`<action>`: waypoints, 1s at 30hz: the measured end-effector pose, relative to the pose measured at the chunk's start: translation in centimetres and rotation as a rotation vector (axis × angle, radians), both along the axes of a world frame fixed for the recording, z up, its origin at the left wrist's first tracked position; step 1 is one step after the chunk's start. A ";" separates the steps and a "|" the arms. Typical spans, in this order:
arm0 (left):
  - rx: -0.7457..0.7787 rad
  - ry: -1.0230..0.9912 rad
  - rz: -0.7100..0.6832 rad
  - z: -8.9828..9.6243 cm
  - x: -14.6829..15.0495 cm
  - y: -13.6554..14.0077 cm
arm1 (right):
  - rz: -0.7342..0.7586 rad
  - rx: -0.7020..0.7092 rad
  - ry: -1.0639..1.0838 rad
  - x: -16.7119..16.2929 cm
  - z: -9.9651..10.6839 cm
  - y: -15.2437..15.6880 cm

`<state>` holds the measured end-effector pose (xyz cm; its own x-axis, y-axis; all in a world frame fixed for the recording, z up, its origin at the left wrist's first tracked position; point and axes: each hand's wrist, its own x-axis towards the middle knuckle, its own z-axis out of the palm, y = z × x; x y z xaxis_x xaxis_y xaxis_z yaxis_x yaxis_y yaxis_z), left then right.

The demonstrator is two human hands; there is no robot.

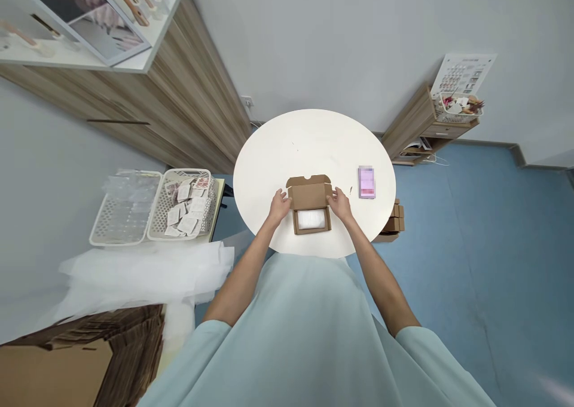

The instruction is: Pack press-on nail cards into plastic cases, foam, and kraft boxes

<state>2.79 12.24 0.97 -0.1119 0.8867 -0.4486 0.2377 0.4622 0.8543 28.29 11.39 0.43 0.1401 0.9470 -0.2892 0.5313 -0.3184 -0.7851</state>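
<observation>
A small brown cardboard box [309, 196] lies on the white round table [269, 150], its lid raised and leaning back. Inside its tray sits a white wrapped bundle [311, 219]. My left hand [280, 205] holds the lid at its left edge, fingers partly curled. At the lid's right edge my right hand [339, 204] grips the cardboard between thumb and fingers. Farther right on the tabletop lies a pink-and-purple phone-like rectangle [366, 183], its face blurred.
To the left stand a white basket [204, 177] of small packets and another basket [96, 230] with clear plastic. White wrapping sheets [147, 272] and stacked flat cardboard [54, 371] lie nearer. More brown boxes [392, 223] sit below the table's right side, near a wooden cabinet [410, 123].
</observation>
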 end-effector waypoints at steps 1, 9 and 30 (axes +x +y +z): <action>0.003 -0.015 -0.005 0.2 0.2 0.0 | -0.007 -0.004 0.021 -0.1 0.0 0.0; 0.119 -0.099 -0.088 1.5 1.1 -0.4 | -0.025 0.098 0.137 -0.1 0.9 -1.0; 0.405 0.338 -0.330 -1.8 0.7 -11.3 | 0.202 0.273 -0.172 0.5 0.2 -12.9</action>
<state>3.49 0.90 -0.81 0.1203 0.9911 -0.0569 0.6010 -0.0271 0.7988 28.79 -1.53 0.61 -0.0326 0.9994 -0.0114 0.6931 0.0144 -0.7207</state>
